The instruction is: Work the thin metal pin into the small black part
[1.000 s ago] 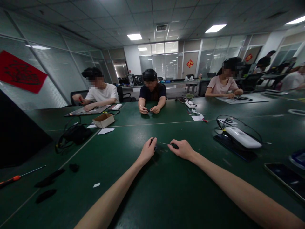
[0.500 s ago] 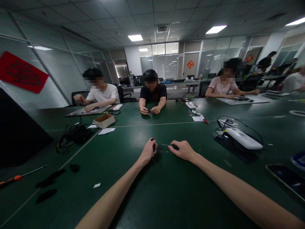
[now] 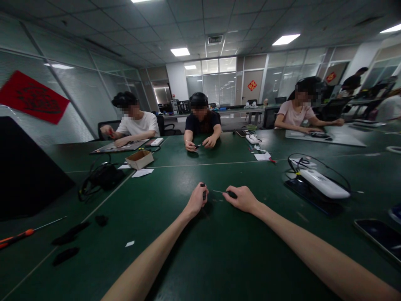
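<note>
My left hand is closed around a small black part, whose kind I cannot make out. A short way to the right, my right hand grips the dark handle of a small screwdriver. Its thin metal shaft points left at the black part, with a narrow gap between the tip and my left hand. Both hands are low over the green table. Fingers hide most of the black part and some of the handle.
An orange-handled screwdriver and black pieces lie at left, near a small cardboard box. At right are a white power bank with cables and a phone. Three people sit across the table, one directly opposite.
The whole view has shifted a little, so things on the table appear slightly further right. My hands keep nearly the same pose. The hands of the person opposite have moved slightly.
</note>
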`<state>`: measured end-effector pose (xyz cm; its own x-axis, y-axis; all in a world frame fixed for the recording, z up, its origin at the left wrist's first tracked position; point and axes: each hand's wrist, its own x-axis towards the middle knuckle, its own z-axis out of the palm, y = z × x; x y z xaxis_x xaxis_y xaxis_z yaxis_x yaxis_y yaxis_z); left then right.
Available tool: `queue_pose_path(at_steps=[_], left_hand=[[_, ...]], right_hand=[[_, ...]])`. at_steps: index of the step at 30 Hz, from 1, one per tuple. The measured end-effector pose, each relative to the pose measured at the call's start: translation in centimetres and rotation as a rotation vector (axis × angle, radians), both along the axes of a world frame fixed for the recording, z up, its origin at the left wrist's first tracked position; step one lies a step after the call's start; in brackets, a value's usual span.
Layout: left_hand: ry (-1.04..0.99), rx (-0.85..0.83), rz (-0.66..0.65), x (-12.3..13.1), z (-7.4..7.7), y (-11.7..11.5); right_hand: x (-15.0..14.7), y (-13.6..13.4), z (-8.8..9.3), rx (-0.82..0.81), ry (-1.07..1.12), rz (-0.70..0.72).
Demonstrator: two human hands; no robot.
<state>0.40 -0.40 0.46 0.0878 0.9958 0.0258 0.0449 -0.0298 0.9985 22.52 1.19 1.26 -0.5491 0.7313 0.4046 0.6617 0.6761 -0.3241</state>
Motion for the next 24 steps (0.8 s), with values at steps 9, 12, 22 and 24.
queue_pose_path(at_steps=[9, 12, 22, 24], left_hand=[[-0.008, 0.005, -0.015, -0.06, -0.22, 0.16], [-0.021, 0.008, -0.016, -0.03, -0.49, 0.42], [0.014, 0.048, -0.07, -0.23, 0.08, 0.02], [0.013, 0.052, -0.083, -0.25, 0.18, -0.03]], right_hand=[[0.02, 0.06, -0.14, 0.0, 0.006, 0.011], [0.01, 0.05, -0.14, 0.027, 0.002, -0.004], [0.02, -0.07, -0.06, 0.03, -0.006, 0.009], [0.0, -0.06, -0.07, 0.032, -0.014, 0.014]])
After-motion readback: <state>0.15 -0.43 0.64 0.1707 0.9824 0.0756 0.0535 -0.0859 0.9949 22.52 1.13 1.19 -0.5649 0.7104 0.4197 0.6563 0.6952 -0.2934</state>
